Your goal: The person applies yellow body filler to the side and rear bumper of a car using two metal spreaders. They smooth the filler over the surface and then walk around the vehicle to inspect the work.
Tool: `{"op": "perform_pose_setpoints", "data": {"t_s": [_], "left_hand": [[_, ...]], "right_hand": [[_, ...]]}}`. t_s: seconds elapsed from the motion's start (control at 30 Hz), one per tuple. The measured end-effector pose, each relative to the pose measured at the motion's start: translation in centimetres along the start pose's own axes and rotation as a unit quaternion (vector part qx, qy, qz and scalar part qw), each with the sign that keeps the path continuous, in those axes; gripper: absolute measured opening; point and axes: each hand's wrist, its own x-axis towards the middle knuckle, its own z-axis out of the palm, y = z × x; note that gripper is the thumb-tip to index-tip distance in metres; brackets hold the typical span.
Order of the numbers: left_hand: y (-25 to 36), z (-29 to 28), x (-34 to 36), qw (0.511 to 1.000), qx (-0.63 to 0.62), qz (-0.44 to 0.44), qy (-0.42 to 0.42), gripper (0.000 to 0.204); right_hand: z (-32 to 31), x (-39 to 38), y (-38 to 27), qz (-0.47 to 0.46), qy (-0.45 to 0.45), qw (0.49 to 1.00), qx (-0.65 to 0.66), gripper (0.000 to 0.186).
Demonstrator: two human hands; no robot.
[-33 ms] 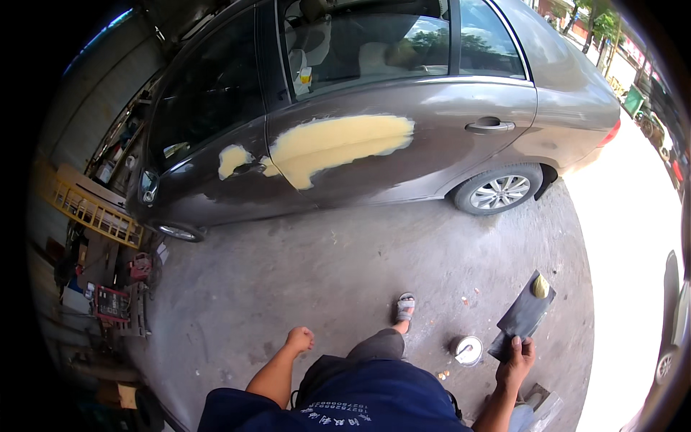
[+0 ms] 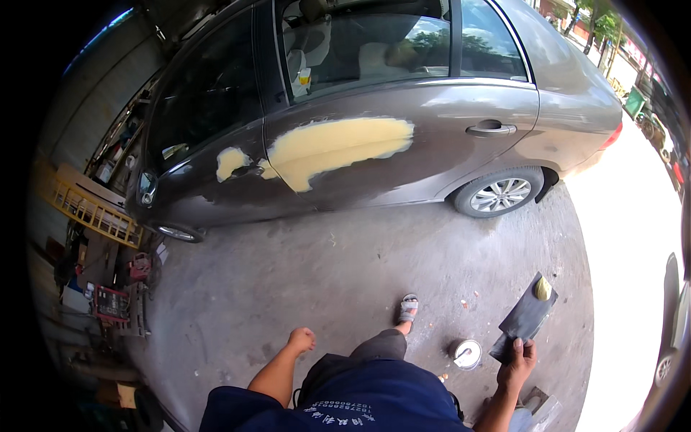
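My right hand (image 2: 517,363) grips a dark, flat putty board (image 2: 525,315) by its lower end, thumb on top. A dollop of yellow putty (image 2: 542,289) sits near the board's far end. A second dark, flat edge shows beside my fingers; I cannot tell whether it is a separate spreader. My left hand (image 2: 302,340) is curled into a loose fist at my left side, touching nothing, and no object shows in it. Ahead, a brown-grey car (image 2: 446,155) carries a broad patch of pale yellow putty (image 2: 338,147) across its rear door, with a smaller patch (image 2: 232,163) on the front door.
An open can (image 2: 466,354) with something pale across its top stands on the concrete floor (image 2: 288,281) left of my right hand. Small crumbs lie near it. A yellow ladder (image 2: 93,216), red equipment (image 2: 110,302) and clutter line the left wall. Bright sunlit ground lies at right.
The view has shifted very slightly. Both hands keep their pose, and the putty board stays in my right hand.
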Motion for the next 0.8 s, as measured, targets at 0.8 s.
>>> {"op": "perform_pose_setpoints", "data": {"t_s": [0.8], "left_hand": [[43.1,25.0,15.1,0.945,0.288,0.153,-0.015,0.025]], "right_hand": [[-13.5,40.5,-6.5,-0.045,0.125,0.989,-0.064,0.022]]}}
